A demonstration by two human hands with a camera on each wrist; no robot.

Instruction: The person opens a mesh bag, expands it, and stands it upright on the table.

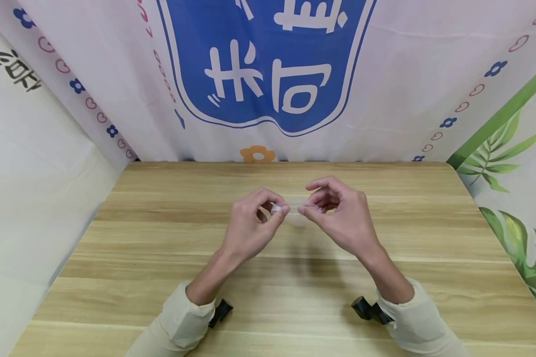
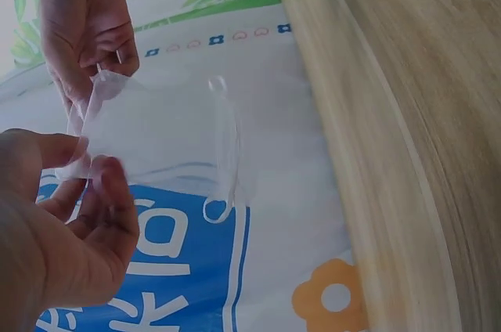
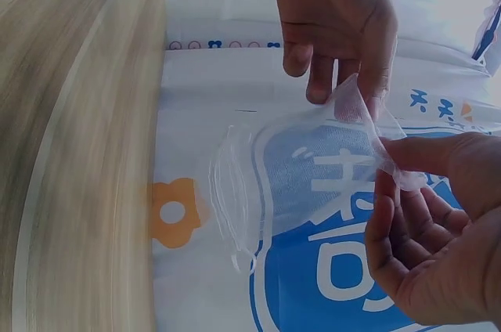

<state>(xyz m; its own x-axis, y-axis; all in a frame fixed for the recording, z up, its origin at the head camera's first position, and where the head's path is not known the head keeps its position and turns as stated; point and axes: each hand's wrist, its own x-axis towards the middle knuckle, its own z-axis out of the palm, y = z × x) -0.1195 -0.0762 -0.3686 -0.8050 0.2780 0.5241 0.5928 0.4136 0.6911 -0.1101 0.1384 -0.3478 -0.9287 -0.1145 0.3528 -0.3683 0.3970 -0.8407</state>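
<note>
Between my hands hangs a small, see-through, sheer bag [image 1: 297,201], hard to make out in the head view. Thumb and fingers of my left hand [image 1: 252,220] pinch one side of its upper edge, and my right hand [image 1: 346,215] pinches the other side. In the left wrist view the bag [image 2: 168,124] spreads out flat, with thin white looped cord [image 2: 228,144] along the end away from the fingers. The right wrist view shows a fine mesh-like texture on the bag [image 3: 313,167] and a raised corner between the hands. Whether anything is inside I cannot tell.
A wood-grain table [image 1: 161,277] lies below the hands. Behind it hangs a white cloth [image 1: 411,89] with a blue printed panel, and patterned sheets flank both sides. Small black devices [image 1: 369,311] are strapped at both wrists.
</note>
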